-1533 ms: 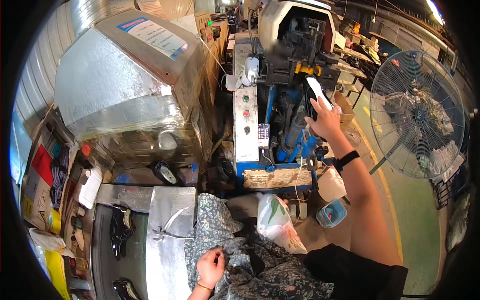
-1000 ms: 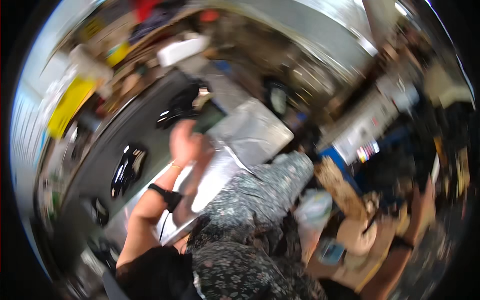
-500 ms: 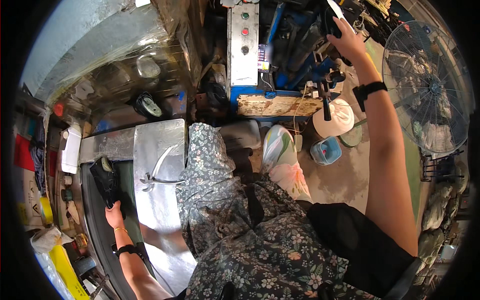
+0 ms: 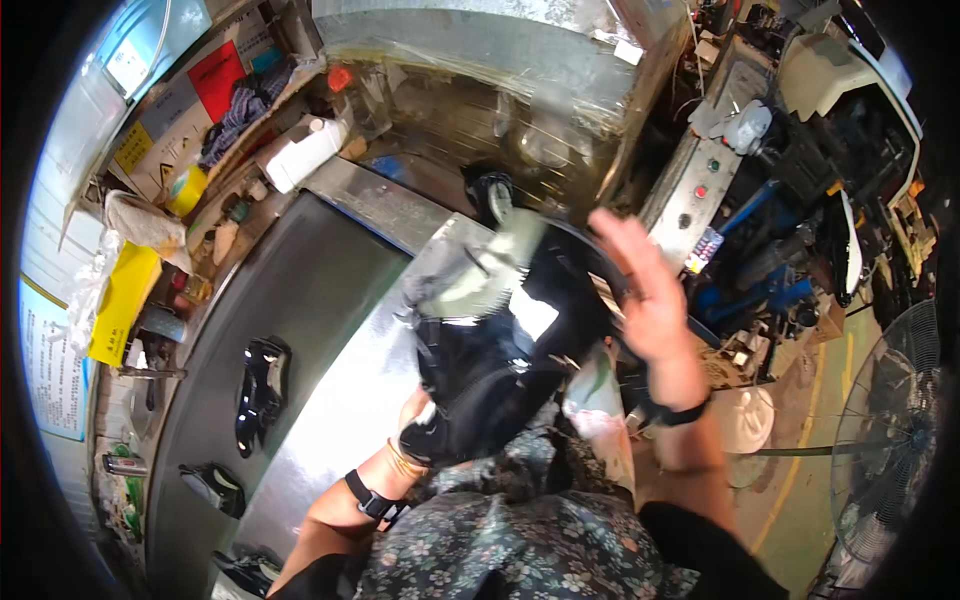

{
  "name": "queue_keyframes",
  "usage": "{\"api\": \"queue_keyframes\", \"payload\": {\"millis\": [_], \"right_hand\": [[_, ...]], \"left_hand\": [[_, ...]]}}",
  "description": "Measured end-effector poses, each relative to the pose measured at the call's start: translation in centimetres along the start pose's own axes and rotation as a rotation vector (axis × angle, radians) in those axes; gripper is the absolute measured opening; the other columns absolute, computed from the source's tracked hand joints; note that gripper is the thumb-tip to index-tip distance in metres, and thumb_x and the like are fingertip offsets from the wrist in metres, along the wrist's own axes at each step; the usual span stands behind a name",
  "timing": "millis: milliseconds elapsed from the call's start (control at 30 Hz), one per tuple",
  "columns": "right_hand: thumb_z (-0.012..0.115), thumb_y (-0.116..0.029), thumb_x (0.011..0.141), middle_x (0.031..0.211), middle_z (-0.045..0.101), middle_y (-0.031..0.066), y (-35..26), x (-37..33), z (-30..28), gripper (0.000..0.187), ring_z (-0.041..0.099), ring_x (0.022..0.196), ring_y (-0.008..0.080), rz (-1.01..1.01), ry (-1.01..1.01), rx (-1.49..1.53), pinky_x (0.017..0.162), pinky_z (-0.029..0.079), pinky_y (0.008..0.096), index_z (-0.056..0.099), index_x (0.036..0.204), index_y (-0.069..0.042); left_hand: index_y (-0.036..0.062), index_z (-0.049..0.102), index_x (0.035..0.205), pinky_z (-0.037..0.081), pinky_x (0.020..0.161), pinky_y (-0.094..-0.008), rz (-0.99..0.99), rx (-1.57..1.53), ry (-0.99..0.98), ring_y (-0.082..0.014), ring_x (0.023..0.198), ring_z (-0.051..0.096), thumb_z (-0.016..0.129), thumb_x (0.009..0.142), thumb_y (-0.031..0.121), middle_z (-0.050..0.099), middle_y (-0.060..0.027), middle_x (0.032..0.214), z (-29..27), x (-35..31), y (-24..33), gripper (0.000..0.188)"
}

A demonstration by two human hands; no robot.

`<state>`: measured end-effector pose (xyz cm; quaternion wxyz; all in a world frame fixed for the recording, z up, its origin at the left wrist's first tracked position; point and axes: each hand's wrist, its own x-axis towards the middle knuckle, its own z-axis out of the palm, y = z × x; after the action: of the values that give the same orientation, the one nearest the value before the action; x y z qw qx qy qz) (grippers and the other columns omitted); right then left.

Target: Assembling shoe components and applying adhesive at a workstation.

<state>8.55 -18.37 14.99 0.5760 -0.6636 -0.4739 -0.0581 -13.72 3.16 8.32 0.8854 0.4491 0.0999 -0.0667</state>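
Note:
A glossy black shoe (image 4: 490, 390) with a pale lining is lifted close to the view, over the metal tabletop (image 4: 310, 425). My left hand (image 4: 414, 412) grips it from below on the left; the shoe hides most of those fingers. Beside the shoe's right edge, my right hand (image 4: 648, 290) is raised with its fingers stretched out, a little blurred. Whether it touches the shoe, I cannot tell. On the dark belt (image 4: 300, 270) to the left lie a black shoe (image 4: 262, 395), another black shoe (image 4: 213, 488) and a third, partly cut-off shoe (image 4: 250, 570).
A shelf along the left carries a white jug (image 4: 300, 152), yellow tape (image 4: 187, 190) and clutter. Another dark shoe (image 4: 490, 190) sits beyond the tabletop. At right stand a machine with a button panel (image 4: 690, 205), a white-soled shoe (image 4: 850, 250) on it, and a large fan (image 4: 890, 440).
The view has swung left. My left hand has brought a black shoe up from the belt. My right hand has left the white-soled shoe at the machine and come in beside the lifted one.

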Motion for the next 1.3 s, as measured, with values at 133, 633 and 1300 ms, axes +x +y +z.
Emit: {"api": "queue_keyframes", "payload": {"millis": [133, 633, 1300], "right_hand": [[0.062, -0.026, 0.094, 0.112, 0.068, 0.0166, -3.5, -3.3, 3.2, 0.047, 0.066, 0.100, 0.0216, -0.059, 0.420, 0.223, 0.092, 0.050, 0.0326, 0.057, 0.123, 0.010], [0.064, -0.015, 0.091, 0.106, 0.068, 0.0121, -0.2, -10.4, 6.7, 0.044, 0.063, 0.100, 0.0152, 0.600, 0.120, 0.119, 0.088, 0.048, 0.0283, 0.052, 0.131, 0.000], [0.019, -0.051, 0.104, 0.107, 0.066, 0.0148, -0.4, -15.1, 12.5, 0.068, 0.064, 0.097, 0.0216, 1.399, 0.062, 0.437, 0.089, 0.048, 0.0314, 0.054, 0.124, 0.005]], "left_hand": [[0.0030, 0.040, 0.142, 0.031, 0.113, -0.0392, -0.104, -0.326, -0.084, -0.0203, 0.132, 0.043, 0.030, 0.102, 0.051, 0.049, -0.0111, 0.141, 2.3, 2.7, -0.4, 0.063], [0.0018, 0.052, 0.127, 0.044, 0.096, -0.0337, 0.485, 0.654, -0.020, -0.0205, 0.112, 0.055, 0.061, 0.093, 0.032, 0.058, -0.0136, 0.122, 3.1, 10.7, -3.7, 0.047], [0.0081, 0.047, 0.134, 0.049, 0.084, -0.0266, -0.080, 0.307, -0.040, -0.0112, 0.095, 0.059, 0.060, 0.095, 0.015, 0.062, -0.0028, 0.106, -1.7, 10.5, -4.0, 0.042]]}}
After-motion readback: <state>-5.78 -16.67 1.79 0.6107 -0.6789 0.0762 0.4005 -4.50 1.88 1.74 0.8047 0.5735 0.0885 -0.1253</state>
